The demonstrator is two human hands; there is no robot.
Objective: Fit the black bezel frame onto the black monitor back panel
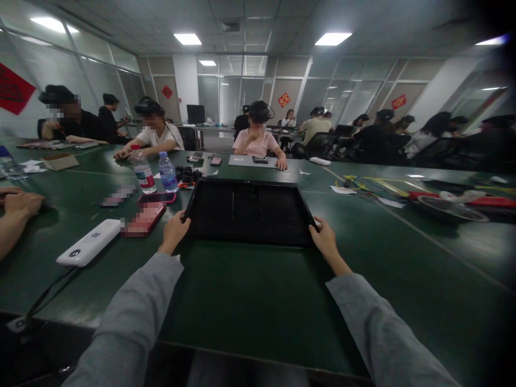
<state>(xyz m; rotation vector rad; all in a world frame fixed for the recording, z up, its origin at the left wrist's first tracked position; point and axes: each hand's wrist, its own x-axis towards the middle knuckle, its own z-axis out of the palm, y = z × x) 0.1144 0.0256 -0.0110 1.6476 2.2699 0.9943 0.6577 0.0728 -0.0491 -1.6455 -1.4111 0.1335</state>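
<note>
A black monitor (217, 215), or a framed panel that looks like one, sits in front of me with its dark face up. It has a thin raised rim and a small light mark at the middle of its far edge. My left hand (176, 232) is closed on its left edge, near the close corner. At the right edge, my right hand (323, 236) grips the frame with the thumb on top. The undersides of both grips are hidden. Just left of my left hand lies a red phone or case (145, 217), partly blurred out.
A white power bank (91, 242) with a cable lies on the green table (258, 301). Two bottles, one red-capped (143, 169) and one blue-capped (167, 172), stand beyond it. Another person's hand (22, 204) rests at far left. Yellow cables (374, 185) lie right. People sit opposite.
</note>
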